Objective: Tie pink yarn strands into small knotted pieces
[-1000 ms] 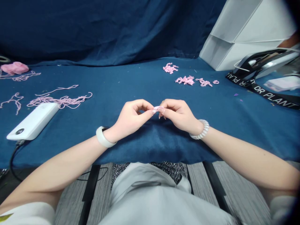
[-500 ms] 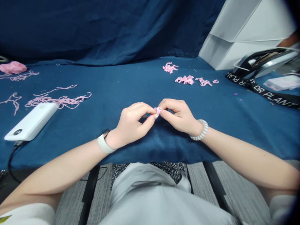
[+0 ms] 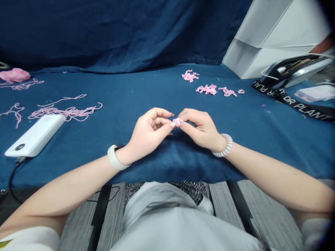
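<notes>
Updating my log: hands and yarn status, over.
Right hand pinching pink yarn piece. Left hand: thumb touching it, index raised. Power bank clear of hands.

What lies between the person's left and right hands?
A small pink yarn piece, at the fingertips of the left hand and right hand; the head view shows it.

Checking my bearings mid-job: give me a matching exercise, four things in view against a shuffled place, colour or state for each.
1. spiral bracelet
2. white power bank
3. pink yarn piece
4. strap

A. at the fingertips of the left hand and right hand
B. black with white lettering
C. worn around the right wrist
D. joined to a black cable

Pairs: 1-C, 2-D, 3-A, 4-B
</notes>
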Action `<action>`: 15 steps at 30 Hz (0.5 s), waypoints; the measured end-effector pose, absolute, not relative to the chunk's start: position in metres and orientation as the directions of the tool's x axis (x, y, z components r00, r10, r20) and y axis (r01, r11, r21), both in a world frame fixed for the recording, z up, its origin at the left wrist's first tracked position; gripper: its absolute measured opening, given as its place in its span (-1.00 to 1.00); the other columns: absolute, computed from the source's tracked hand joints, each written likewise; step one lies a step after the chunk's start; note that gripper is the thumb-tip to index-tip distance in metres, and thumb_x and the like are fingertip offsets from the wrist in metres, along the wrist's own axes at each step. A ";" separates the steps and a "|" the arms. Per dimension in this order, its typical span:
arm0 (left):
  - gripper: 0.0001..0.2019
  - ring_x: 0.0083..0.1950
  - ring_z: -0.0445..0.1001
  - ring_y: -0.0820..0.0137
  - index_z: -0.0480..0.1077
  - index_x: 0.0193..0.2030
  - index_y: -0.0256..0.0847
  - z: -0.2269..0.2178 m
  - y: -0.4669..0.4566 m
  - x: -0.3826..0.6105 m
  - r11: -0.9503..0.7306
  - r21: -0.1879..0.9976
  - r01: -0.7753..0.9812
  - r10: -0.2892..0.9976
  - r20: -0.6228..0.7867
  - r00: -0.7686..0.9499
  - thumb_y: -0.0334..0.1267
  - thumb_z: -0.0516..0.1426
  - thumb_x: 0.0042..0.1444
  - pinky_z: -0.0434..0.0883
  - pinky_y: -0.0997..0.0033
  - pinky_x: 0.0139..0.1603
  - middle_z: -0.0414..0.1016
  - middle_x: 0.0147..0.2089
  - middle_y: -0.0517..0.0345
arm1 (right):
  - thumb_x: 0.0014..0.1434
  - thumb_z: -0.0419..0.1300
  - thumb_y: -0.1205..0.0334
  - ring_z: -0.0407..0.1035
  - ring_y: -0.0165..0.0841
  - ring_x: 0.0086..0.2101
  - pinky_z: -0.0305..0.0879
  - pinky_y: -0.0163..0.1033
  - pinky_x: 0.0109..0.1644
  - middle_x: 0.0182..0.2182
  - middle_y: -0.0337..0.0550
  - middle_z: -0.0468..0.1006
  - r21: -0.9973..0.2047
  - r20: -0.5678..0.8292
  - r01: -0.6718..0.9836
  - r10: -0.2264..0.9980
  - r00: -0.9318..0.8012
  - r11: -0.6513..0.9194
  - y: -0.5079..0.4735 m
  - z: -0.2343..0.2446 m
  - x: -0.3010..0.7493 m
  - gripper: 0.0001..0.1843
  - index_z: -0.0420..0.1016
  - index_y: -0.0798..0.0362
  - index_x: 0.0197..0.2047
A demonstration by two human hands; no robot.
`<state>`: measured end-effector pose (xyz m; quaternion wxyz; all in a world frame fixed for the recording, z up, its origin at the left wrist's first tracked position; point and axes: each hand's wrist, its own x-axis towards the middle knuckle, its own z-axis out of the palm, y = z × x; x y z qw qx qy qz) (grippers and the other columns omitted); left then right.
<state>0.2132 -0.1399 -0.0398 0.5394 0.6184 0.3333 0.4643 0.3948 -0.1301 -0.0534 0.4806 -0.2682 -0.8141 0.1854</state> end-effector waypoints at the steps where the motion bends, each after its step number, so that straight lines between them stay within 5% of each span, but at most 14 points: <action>1: -0.70 -0.37 0.51 0.55 0.33 -0.14 -0.30 -0.040 -0.140 0.213 -0.167 0.980 -0.113 0.911 0.197 0.361 -0.25 0.26 0.02 0.49 0.60 -0.29 0.53 -0.37 0.15 | 0.21 0.15 0.34 0.36 -0.44 -0.40 0.27 -0.29 -0.29 -0.43 -0.12 0.49 -0.565 0.682 0.255 0.618 -0.390 0.785 -0.130 -0.053 0.395 -0.88 0.45 0.16 -0.36; 15: -0.76 -0.28 0.55 0.50 0.48 -0.16 -0.32 -0.041 -0.139 0.213 -0.082 0.980 -0.180 0.898 0.151 0.412 -0.24 0.25 0.04 0.54 0.59 -0.26 0.57 -0.29 0.09 | 0.22 0.15 0.33 0.35 -0.45 -0.41 0.26 -0.29 -0.30 -0.42 -0.14 0.50 -0.609 0.669 0.190 0.627 -0.398 0.770 -0.130 -0.052 0.396 -0.87 0.46 0.13 -0.36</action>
